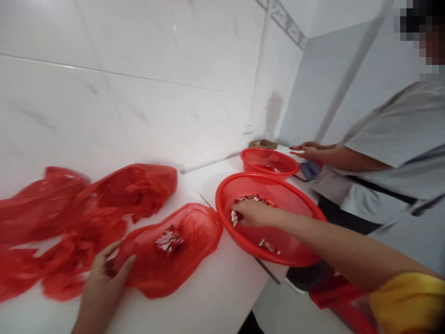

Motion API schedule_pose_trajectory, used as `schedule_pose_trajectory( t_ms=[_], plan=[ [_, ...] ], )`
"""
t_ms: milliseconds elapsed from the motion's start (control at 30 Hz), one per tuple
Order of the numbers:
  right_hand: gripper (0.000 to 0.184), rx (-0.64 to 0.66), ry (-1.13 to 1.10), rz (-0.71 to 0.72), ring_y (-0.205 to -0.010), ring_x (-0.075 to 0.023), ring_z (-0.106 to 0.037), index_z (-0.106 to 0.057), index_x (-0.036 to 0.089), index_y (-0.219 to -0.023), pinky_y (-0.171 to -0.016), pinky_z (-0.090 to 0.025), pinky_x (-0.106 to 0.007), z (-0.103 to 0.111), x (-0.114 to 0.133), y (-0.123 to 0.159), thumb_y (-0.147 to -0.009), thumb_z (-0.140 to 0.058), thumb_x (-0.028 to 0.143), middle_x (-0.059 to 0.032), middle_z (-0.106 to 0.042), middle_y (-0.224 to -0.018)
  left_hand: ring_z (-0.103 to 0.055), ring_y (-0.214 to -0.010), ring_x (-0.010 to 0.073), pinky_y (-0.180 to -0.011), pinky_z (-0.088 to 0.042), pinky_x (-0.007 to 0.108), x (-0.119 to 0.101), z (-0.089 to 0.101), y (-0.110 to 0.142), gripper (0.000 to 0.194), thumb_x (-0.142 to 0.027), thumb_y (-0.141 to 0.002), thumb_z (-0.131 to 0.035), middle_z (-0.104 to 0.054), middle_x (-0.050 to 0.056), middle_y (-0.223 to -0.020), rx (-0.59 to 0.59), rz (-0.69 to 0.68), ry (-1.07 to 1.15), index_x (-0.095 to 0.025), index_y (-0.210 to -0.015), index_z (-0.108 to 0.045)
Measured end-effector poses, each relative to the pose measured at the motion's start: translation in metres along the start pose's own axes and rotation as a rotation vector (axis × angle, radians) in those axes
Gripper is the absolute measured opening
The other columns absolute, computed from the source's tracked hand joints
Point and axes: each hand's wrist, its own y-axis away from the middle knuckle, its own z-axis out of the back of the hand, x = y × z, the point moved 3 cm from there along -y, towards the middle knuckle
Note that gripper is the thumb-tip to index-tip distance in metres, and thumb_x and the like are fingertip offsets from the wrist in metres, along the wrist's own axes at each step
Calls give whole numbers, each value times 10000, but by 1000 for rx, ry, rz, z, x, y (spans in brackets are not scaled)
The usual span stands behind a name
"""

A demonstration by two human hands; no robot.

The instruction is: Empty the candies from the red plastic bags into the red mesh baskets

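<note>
My left hand (pixel 106 278) grips the near-left edge of a red plastic bag (pixel 200 227) between thumb and fingers. The bag lies spread on the white table with its mouth up, and a few small shiny wrapped packets (pixel 169 240) rest inside. My right hand (pixel 259 213) reaches into a round red plastic basket (pixel 295 190) to the right of the bag. Its fingers are closed on a small red-and-white wrapped packet (pixel 235 218) near the basket's left wall. More packets lie behind the hand, and another (pixel 269 246) is on the basket floor.
Crumpled red plastic bags (pixel 135 190) lie at the left along the tiled wall. A second red basket (pixel 269 160) and a cardboard box (pixel 263 144) stand farther back. At the right, a co-worker in grey (pixel 392 134) holds something red. Red material (pixel 342 297) lies below the table.
</note>
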Motion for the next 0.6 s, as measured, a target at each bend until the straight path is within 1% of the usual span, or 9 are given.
schedule_pose_trajectory(
  t_ms=[100,167,233,300,400,433,500,567,600],
  plan=[
    [197,-187,21,53,-664,-148,-537,-588,218,-837,-564,-313,-249,39,24,-8,-693,-537,93,-21,-611,-810,-633,-732,218,-648,-561,356,-8,2,5,678,-531,-665,-635,-635,46,-886,43,47,68,-188,-1223,-460],
    [183,-220,34,124,-619,-121,-501,-574,217,-841,-532,-283,-239,57,49,-15,-703,-531,106,-16,-582,-818,-634,-722,210,-641,-562,352,-11,2,7,672,-518,-675,-638,-629,48,-888,56,75,144,-195,-1232,-446],
    [178,-195,50,209,-593,-105,-480,-565,223,-848,-512,-265,-231,63,77,-24,-702,-534,125,-7,-565,-821,-633,-713,202,-635,-563,345,-11,1,8,659,-501,-684,-644,-623,49,-895,59,98,188,-206,-1237,-438],
    [179,-148,73,309,-601,-105,-486,-561,231,-866,-509,-267,-228,56,103,-38,-708,-538,150,-3,-565,-831,-635,-718,196,-643,-564,342,-10,0,9,654,-485,-692,-650,-620,51,-911,72,108,217,-210,-1242,-429],
    [171,-72,130,426,-645,-124,-521,-563,234,-919,-517,-288,-233,26,129,-65,-754,-527,206,-17,-580,-877,-641,-743,195,-666,-565,344,-10,0,9,642,-465,-704,-651,-620,54,-937,91,96,248,-209,-1245,-419],
    [188,-45,147,448,-656,-132,-530,-561,234,-954,-517,-293,-236,15,133,-73,-769,-527,230,-25,-584,-897,-643,-745,194,-666,-565,342,-10,1,9,634,-459,-707,-651,-622,54,-941,91,96,253,-211,-1242,-420],
    [311,4,152,491,-679,-146,-542,-534,244,-1075,-515,-300,-237,-1,138,-87,-766,-560,273,-40,-587,-952,-645,-736,191,-657,-565,337,-9,0,10,625,-451,-710,-651,-626,55,-942,92,108,277,-216,-1240,-418],
    [438,11,117,516,-704,-149,-548,-487,262,-1177,-525,-309,-234,-5,137,-93,-750,-584,268,-43,-591,-1008,-648,-733,190,-652,-565,336,-7,0,9,629,-449,-711,-650,-632,56,-939,93,121,305,-220,-1245,-411],
    [423,-8,97,507,-715,-146,-550,-495,266,-1170,-534,-312,-231,-1,135,-93,-754,-568,237,-36,-597,-1014,-648,-736,191,-652,-564,337,-6,-1,9,632,-452,-710,-650,-634,56,-937,89,123,307,-220,-1247,-411]
  ],
)
